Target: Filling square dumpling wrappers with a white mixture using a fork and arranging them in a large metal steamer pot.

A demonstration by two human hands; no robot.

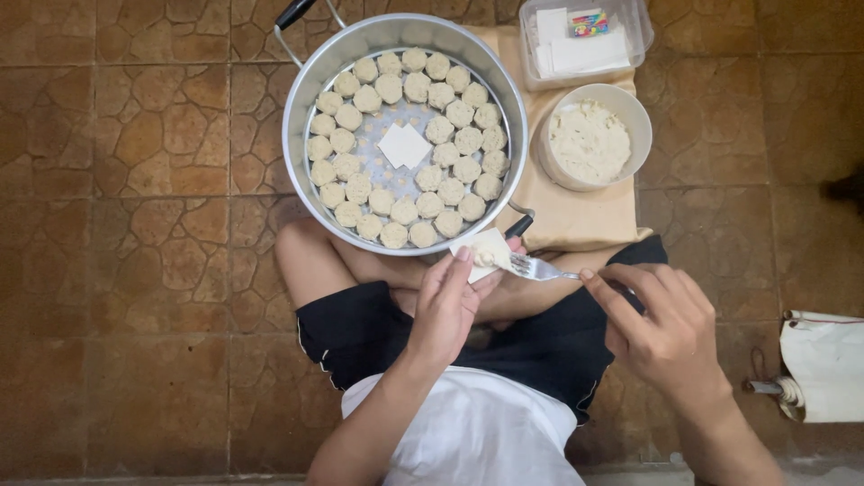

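My left hand [447, 301] holds a square white dumpling wrapper [481, 247] with a dab of pale filling on it, just below the steamer's near rim. My right hand [661, 319] grips a metal fork [533, 266] whose tines touch the filling on the wrapper. A large metal steamer pot [301, 112] sits on the floor ahead of my crossed legs. Its perforated tray holds several shaped dumplings [450, 191] in rings and one loose wrapper [403, 145] at the centre. A white bowl of pale filling [589, 141] stands to the right of the pot.
A clear plastic box with stacked wrappers [585, 40] lies beyond the bowl, both on a tan cloth [567, 216]. At the right edge a white bag [823, 364] lies on the brown stone-pattern floor [135, 270]. My legs in dark shorts [360, 333] sit below the pot.
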